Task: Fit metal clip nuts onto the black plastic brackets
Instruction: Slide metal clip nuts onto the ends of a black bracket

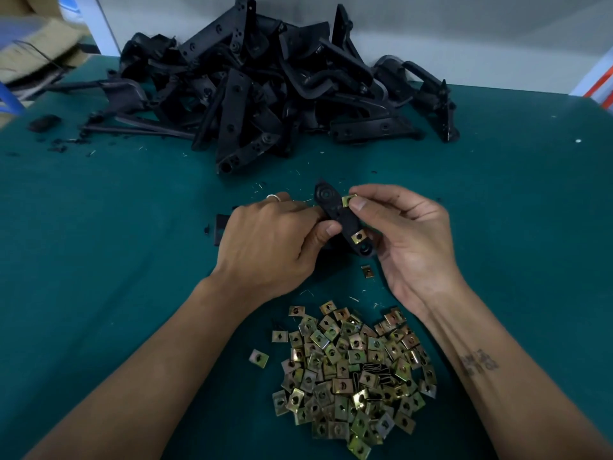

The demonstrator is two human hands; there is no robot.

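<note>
The step in hand is fitting a second clip nut on one bracket. The left hand grasps the black bracket by its middle, thumb on top, just above the green table at centre view. One fitted clip nut already sits near the bracket's lower end. The right hand pinches another clip nut between thumb and forefinger against the bracket's right edge near its upper end; whether it has begun to slide on is hard to tell, since the fingers cover it.

Next, I judge, it must be pushed squarely leftward over the edge until its hole meets the bracket's.

The bracket's long axis runs from about 11 o'clock to 5 o'clock, with the round-holed end pointing away. The heap of loose clip nuts lies at 6 o'clock, the pile of brackets at 12.
</note>
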